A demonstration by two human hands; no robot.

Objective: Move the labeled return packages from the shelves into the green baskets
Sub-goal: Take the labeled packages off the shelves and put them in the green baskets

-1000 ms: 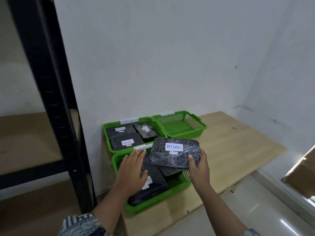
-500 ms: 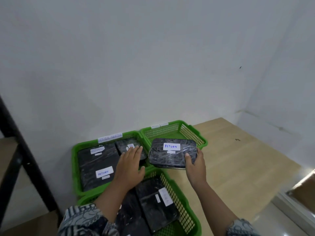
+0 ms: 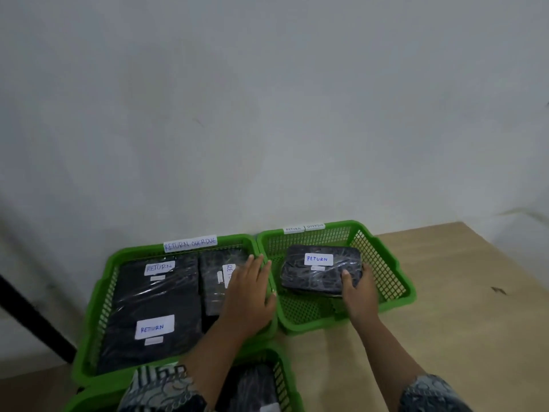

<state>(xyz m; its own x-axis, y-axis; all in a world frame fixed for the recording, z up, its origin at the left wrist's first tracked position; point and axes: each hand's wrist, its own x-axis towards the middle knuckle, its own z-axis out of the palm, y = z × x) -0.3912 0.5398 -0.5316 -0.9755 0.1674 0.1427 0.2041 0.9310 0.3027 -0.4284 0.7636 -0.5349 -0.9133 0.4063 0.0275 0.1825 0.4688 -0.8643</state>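
A black wrapped package [image 3: 315, 272] with a white RETURN label sits inside the right green basket [image 3: 389, 275], tilted on the basket floor. My right hand [image 3: 356, 292] grips its near right corner, thumb on top. My left hand [image 3: 249, 289] rests flat with straight fingers on the right rim of the left green basket [image 3: 101, 304], partly over a package. That left basket holds three black RETURN packages [image 3: 154, 310] and carries a RETURN OVERDUE tag on its back rim.
A third green basket [image 3: 282, 379] with black packages lies at the bottom edge, under my left forearm. All baskets stand on a light wooden table [image 3: 463, 298] against a white wall. A black shelf post [image 3: 32, 319] crosses the lower left.
The package moved forward and down into the right basket with my right hand. My left hand shifted onto the rim between the two back baskets. The view swung right and closer.
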